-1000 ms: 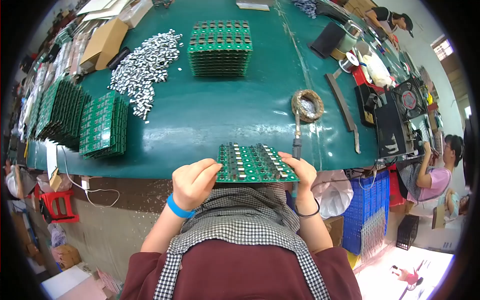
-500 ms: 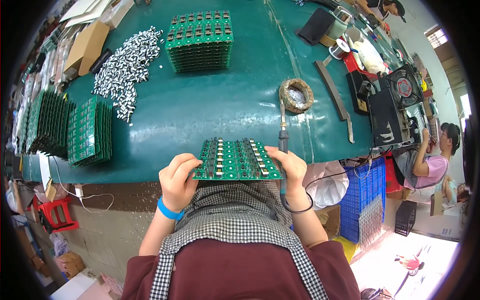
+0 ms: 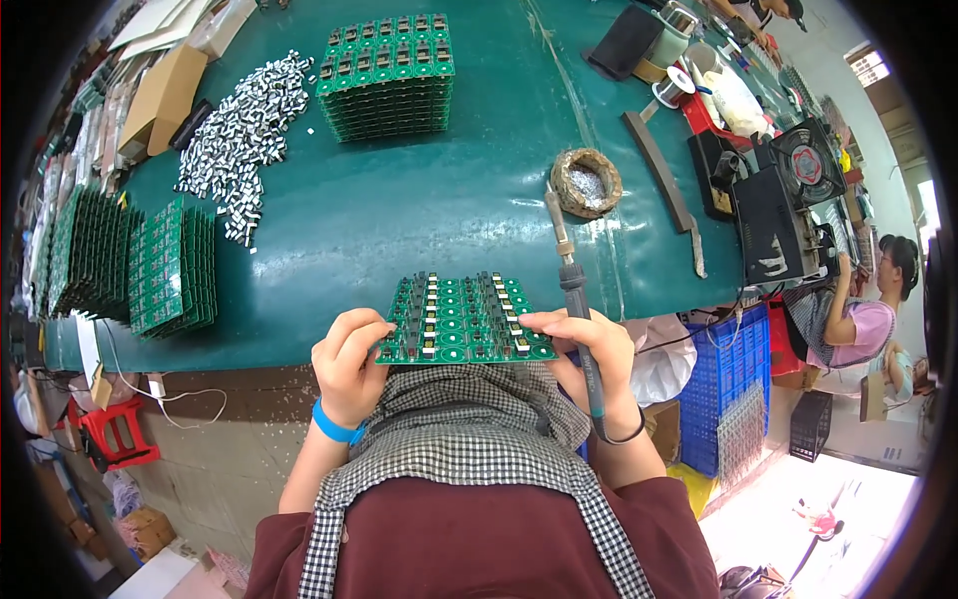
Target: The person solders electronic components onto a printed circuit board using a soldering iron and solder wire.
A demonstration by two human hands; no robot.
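A green circuit board panel [image 3: 464,324] with rows of black and white parts is held at the table's near edge. My left hand [image 3: 349,364] pinches its left edge, closed on it. My right hand [image 3: 599,354] is closed round a soldering iron [image 3: 577,295], which points away from me with its tip beside a round container [image 3: 587,183] holding silvery material. The right index finger reaches over the board's right side and touches a white part there. The right thumb is partly hidden below the board's edge.
A tall stack of boards [image 3: 387,110] stands at the back, with a heap of small white-and-black parts [image 3: 239,140] to its left. More boards [image 3: 170,270] stand on edge at the left. A metal bar [image 3: 659,170] and a black fan unit [image 3: 788,210] are at the right; a co-worker [image 3: 868,309] sits beyond.
My right index finger has moved inward from the board's corner onto its right-hand parts. The soldering iron has tilted, its tip swinging left. The left hand keeps its grip.
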